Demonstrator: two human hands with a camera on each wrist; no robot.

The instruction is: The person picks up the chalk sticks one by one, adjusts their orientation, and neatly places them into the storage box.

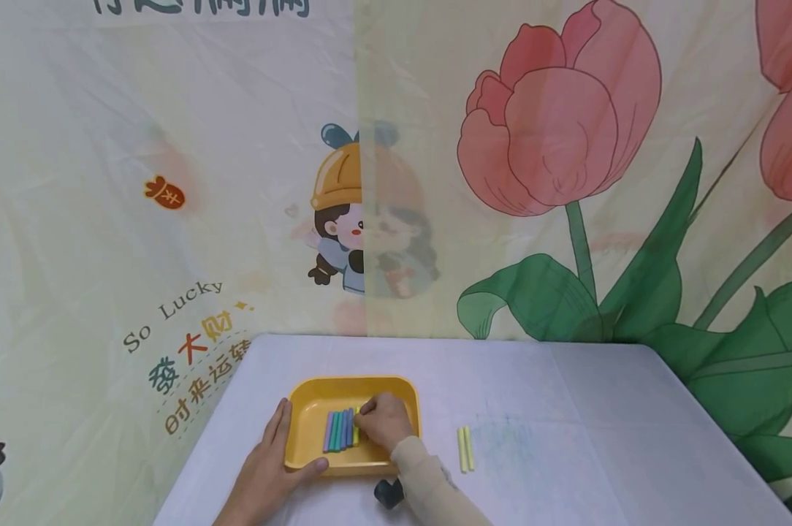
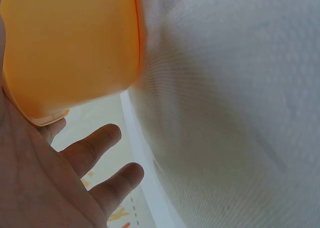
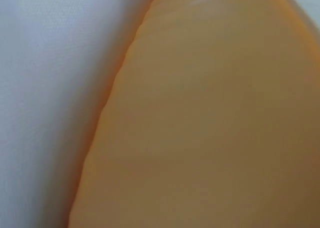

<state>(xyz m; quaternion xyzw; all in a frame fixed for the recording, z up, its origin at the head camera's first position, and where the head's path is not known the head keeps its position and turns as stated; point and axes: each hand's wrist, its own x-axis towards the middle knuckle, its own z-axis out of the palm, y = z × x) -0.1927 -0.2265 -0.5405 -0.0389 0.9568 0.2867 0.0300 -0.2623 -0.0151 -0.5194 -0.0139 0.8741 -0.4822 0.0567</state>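
A yellow tray (image 1: 304,456) sits on the table with a row of chalk sticks in it: purple, green, blue and, at the right end, yellow. My right hand (image 1: 388,422) reaches over the tray and pinches the yellow chalk stick (image 1: 356,436) by its upper part. At the tray's near left corner is my left hand (image 1: 267,464), its thumb against the near rim and its fingers stretched along the left side. Seen in the left wrist view, the left hand's fingers (image 2: 102,145) are straight and spread. The right wrist view holds only the tray's outer wall (image 3: 200,112) and the cloth.
Two yellow chalk sticks (image 1: 465,449) lie side by side on the white tablecloth (image 1: 600,409), right of the tray. Beside them is a faint bluish-green smudge. A small dark object (image 1: 388,494) is next to the right sleeve. A printed curtain (image 1: 409,219) hangs behind the table.
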